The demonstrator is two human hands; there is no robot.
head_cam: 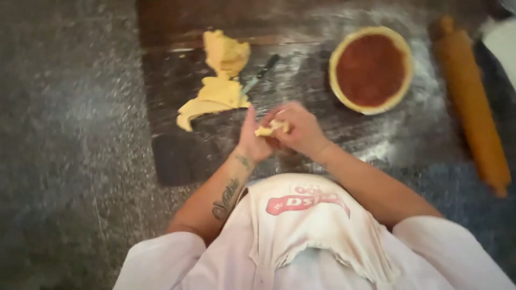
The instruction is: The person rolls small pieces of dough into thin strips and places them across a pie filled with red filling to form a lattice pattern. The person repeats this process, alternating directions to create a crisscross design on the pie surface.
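One small dough piece (271, 128) sits above the bench (80, 161), pinched between both hands: left hand (252, 140) fingers nearly straight, right hand (300, 129) fingers curled around it. Beyond lie one dough heap (217, 80), one knife (259, 75), one filled tart (371, 70), one rolling pin (473, 107).

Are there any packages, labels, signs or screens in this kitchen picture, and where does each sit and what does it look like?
Printed logo: on the white apron at the person's waist, just below the hands; a red banner shape with white lettering and small red marks above it.
No packages, signs or screens show on the floured dark board.
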